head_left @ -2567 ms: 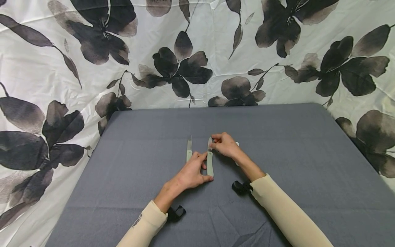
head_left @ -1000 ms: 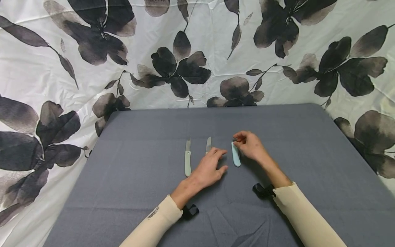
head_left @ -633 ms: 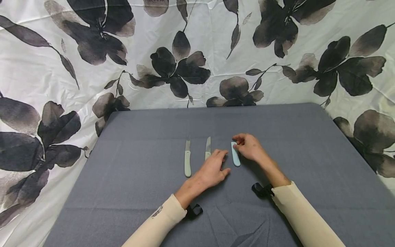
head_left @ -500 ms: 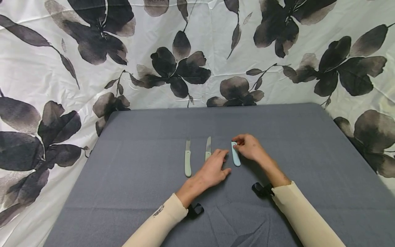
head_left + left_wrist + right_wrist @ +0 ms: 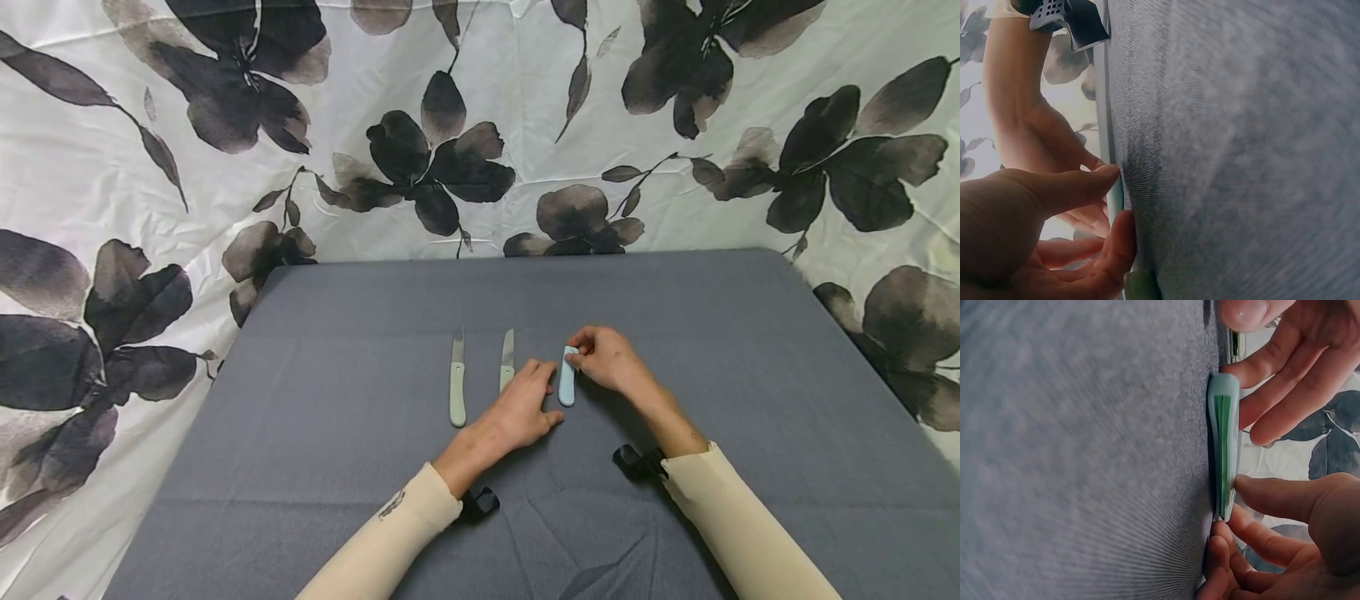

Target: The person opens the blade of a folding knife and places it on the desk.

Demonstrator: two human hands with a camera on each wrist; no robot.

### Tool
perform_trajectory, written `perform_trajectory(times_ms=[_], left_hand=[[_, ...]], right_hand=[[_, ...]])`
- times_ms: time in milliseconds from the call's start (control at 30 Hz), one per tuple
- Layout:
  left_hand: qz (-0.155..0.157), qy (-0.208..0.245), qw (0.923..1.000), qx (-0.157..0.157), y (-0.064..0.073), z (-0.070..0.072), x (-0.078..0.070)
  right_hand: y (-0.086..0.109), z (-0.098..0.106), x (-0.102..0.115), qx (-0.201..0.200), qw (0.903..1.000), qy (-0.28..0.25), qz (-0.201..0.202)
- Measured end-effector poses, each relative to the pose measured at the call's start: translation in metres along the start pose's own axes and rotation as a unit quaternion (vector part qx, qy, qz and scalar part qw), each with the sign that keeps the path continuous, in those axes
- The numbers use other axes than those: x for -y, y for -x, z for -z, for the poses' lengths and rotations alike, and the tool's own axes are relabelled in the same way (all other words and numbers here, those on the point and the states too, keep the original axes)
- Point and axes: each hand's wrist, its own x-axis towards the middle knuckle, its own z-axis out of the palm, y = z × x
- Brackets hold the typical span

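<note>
A light blue pocket knife (image 5: pixel 567 382) lies on the grey cloth, its handle towards me. My right hand (image 5: pixel 609 360) pinches its far end, thumb on the handle and fingertips at the tip; those fingers hide any blade. In the right wrist view the handle (image 5: pixel 1224 444) shows a green slot along its edge. Just left of it, my left hand (image 5: pixel 517 412) hovers with thumb and fingers apart, fingertips close beside the handle. Under that hand sits a pale green pocket knife (image 5: pixel 507 354), blade out and handle partly covered. Another green pocket knife (image 5: pixel 457 383), also unfolded, lies further left.
Grey cloth (image 5: pixel 360 375) covers the table, with creases near the front. Behind the table's far edge hangs a white curtain (image 5: pixel 555 150) printed with dark flowers. Black wrist mounts (image 5: pixel 637 463) stick out under both sleeves.
Both hands have moved right from the middle green knife to the blue one. Its near end has lately swung slightly left, so it lies straighter; the left hand has shifted little since.
</note>
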Motion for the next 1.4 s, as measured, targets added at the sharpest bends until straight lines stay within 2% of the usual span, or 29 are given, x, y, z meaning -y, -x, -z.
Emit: perform_trajectory(times_ms=[233, 567, 767, 900, 1133, 1400], left_hand=[[0.005, 0.008, 0.9999, 0.003, 0.000, 0.001, 0.000], [0.004, 0.025, 0.9997, -0.001, 0.003, -0.001, 0.000], [0.004, 0.056, 0.9984, -0.005, 0.007, 0.002, -0.002], [0.004, 0.085, 0.9961, -0.023, 0.008, 0.006, -0.003], [0.011, 0.125, 0.9909, -0.050, 0.008, 0.009, -0.001], [-0.007, 0.150, 0.9859, -0.073, 0.013, 0.011, 0.004]], right_hand=[[0.004, 0.000, 0.002, 0.010, 0.9999, -0.002, -0.012], [0.009, -0.002, 0.001, 0.007, 0.9998, -0.012, 0.012], [0.012, -0.004, -0.001, -0.009, 0.9973, -0.062, 0.039], [0.014, -0.004, 0.002, -0.003, 0.9909, -0.125, 0.051], [0.022, -0.006, 0.009, 0.018, 0.9698, -0.238, 0.053], [0.029, -0.010, 0.014, 0.016, 0.9617, -0.267, 0.059]])
